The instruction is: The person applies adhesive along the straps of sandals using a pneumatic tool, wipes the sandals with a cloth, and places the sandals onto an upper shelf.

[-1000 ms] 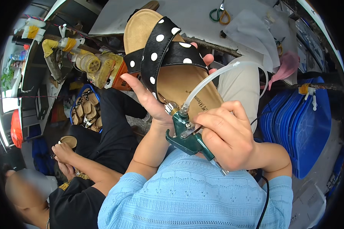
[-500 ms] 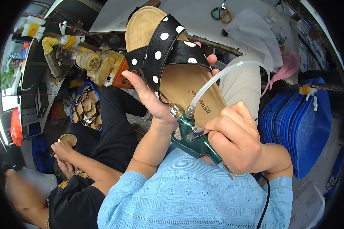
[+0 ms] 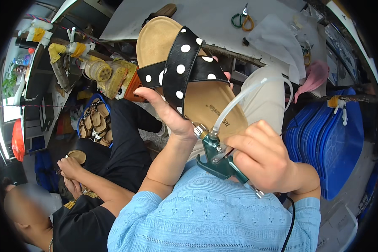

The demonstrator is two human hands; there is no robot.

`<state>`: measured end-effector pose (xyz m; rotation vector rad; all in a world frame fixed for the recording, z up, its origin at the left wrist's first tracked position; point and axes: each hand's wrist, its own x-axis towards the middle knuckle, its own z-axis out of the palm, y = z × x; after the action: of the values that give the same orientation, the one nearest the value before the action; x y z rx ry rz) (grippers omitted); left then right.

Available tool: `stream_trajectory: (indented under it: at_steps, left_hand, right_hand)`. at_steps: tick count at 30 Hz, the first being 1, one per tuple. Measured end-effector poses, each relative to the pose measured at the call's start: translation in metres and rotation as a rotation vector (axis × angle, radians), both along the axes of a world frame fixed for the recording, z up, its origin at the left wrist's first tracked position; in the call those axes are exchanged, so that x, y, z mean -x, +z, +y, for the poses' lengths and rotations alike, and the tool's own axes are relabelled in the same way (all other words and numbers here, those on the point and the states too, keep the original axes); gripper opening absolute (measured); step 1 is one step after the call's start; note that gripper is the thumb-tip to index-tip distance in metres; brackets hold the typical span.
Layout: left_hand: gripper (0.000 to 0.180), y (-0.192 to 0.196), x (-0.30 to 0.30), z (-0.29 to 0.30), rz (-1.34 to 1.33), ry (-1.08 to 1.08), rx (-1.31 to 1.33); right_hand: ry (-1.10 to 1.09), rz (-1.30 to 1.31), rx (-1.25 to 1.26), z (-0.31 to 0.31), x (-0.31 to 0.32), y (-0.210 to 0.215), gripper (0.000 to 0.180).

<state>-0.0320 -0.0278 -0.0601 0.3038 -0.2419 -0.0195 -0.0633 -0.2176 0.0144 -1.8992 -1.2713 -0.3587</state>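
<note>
A sandal [image 3: 216,105] with a tan footbed and crossed black straps with white dots [image 3: 180,69] lies across my left hand [image 3: 172,119]. The thumb is along its left edge, and fingertips show past the straps on the right; the palm is hidden beneath. My right hand [image 3: 262,157] grips a dark green spray gun [image 3: 218,161], fingers curled by its metal lever. Its silver nozzle [image 3: 200,131] points up-left, near the sandal's left edge and my left wrist. From the gun's top a clear tube [image 3: 239,98] arcs up to the right.
A co-worker [image 3: 84,210] on the left holds another sandal [image 3: 77,156]. Beyond, a blue basket [image 3: 109,105] contains several sandals. Scissors [image 3: 242,20] and translucent sheeting [image 3: 277,38] rest on the grey table [image 3: 197,17]. Stacked blue plastic trays [image 3: 336,147] stand at the right.
The sandal has come slightly lower and tilted. The spray gun has shifted a little right and down, its nozzle now farther from the straps. Both hands keep their hold.
</note>
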Motion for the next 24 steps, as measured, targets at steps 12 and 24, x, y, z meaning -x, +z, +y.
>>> stream_trajectory:
  at_steps: [12,24]
  left_hand:
    - [0.102,0.017,-0.01,0.023,0.074,-0.274,0.096]
    - [0.113,0.027,-0.004,-0.003,0.059,-0.141,0.017]
  right_hand:
    - [-0.285,0.105,-0.212,-0.049,-0.016,0.009,0.035]
    - [-0.363,-0.069,-0.155,-0.017,-0.036,-0.008,0.035]
